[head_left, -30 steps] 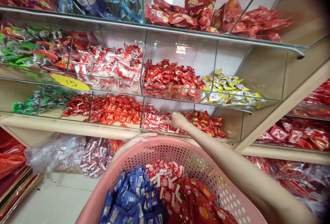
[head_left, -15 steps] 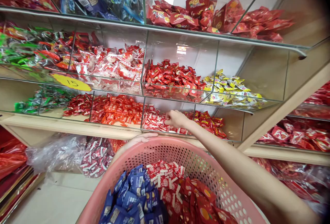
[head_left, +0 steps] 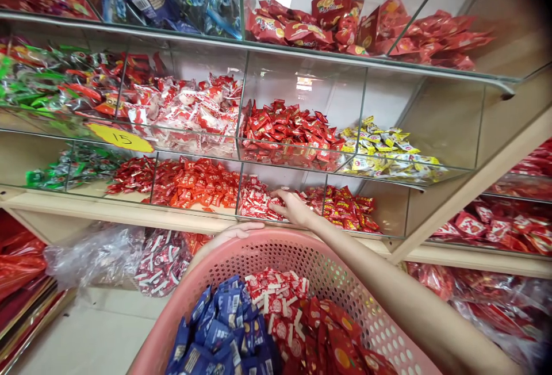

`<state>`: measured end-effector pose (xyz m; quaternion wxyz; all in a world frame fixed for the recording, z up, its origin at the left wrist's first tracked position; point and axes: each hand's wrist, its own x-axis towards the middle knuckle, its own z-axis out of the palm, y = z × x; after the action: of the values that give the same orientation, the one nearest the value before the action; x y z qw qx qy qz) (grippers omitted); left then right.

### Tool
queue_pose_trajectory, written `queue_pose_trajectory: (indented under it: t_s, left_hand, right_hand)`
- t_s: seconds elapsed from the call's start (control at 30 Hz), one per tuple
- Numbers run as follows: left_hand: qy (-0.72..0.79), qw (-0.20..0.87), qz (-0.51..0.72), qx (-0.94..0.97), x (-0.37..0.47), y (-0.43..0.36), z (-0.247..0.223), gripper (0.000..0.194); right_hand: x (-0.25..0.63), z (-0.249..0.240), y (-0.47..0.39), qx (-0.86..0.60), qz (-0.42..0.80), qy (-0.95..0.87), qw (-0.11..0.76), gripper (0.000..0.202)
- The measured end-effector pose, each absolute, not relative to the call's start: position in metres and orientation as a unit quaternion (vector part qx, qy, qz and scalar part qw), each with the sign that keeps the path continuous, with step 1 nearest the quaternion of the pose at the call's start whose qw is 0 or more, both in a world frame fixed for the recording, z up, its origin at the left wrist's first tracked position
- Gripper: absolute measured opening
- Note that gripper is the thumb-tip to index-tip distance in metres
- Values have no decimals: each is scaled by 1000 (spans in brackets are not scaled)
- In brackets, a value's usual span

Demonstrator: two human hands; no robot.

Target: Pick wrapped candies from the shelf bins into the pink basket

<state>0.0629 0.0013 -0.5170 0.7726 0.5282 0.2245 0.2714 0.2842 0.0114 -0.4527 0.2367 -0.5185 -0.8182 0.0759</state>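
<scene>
My left hand (head_left: 241, 229) rests at the far rim of a pink plastic basket (head_left: 321, 248), its arm running along the basket's left outer side and gripping it. My right hand (head_left: 291, 207) reaches past the basket into the lowest shelf, at a compartment of red-and-white wrapped candies (head_left: 254, 198). Its fingers are spread and touch the candies, and no candy shows in them. Inside the basket lie blue packets (head_left: 224, 329), red-and-white candies (head_left: 276, 289) and red packets with an orange print (head_left: 340, 335).
Glass dividers split the shelves into candy compartments. Above the hand are red candies (head_left: 288, 127) and yellow-white candies (head_left: 383, 142). A yellow price tag (head_left: 121, 137) reads 15. Clear plastic bags (head_left: 99, 254) lie below the wooden shelf edge (head_left: 181, 224).
My right hand has lowered slightly onto the red-and-white candies, and its bunched fingers have spread apart. My left hand and the basket have stayed in place.
</scene>
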Motion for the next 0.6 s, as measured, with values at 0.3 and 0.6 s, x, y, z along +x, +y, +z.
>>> queue_pose_trajectory:
  t_s: [0.3, 0.6]
  left_hand:
    - [221, 767, 275, 537, 62, 9, -529, 44]
    - [234, 772, 271, 525, 63, 10, -530, 45]
  right_hand:
    - [273, -464, 4, -565, 66, -790, 228, 29]
    - [282, -446, -5, -526, 88, -741, 408, 29]
